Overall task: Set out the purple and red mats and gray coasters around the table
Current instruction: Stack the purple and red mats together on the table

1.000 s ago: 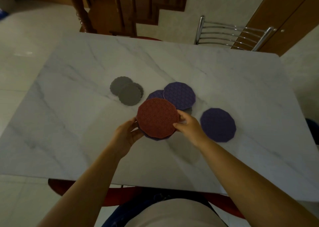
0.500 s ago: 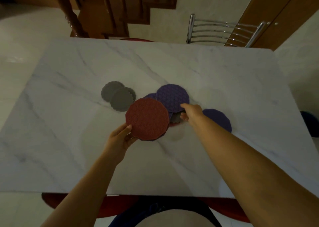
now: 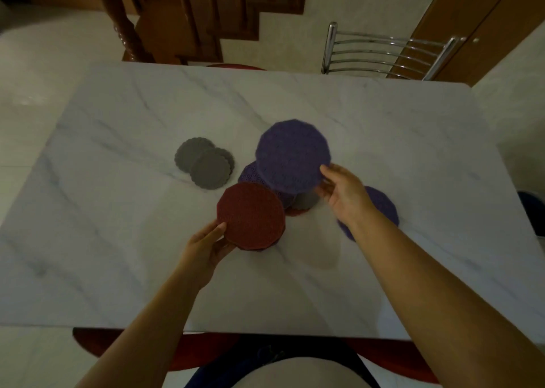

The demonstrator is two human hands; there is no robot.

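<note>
My left hand (image 3: 206, 247) grips the near edge of a small stack topped by a red mat (image 3: 250, 215), held just above the marble table (image 3: 118, 240). My right hand (image 3: 343, 194) pinches a purple mat (image 3: 293, 156) by its right rim and holds it raised over the middle of the table. Under it lie another purple mat (image 3: 250, 173), a gray coaster (image 3: 305, 200) and a sliver of red mat (image 3: 295, 211). A further purple mat (image 3: 383, 207) lies flat, partly hidden by my right wrist. Two overlapping gray coasters (image 3: 203, 163) sit to the left.
A metal chair (image 3: 383, 53) stands at the far right edge of the table, and a red seat edge (image 3: 236, 66) shows at the far middle. A wooden staircase (image 3: 182, 19) rises behind. A red chair seat (image 3: 97, 343) sits under the near edge.
My right hand let go of the red stack, reached to the pile and lifted the top purple mat off it. My left hand kept the red stack, drifting slightly left.
</note>
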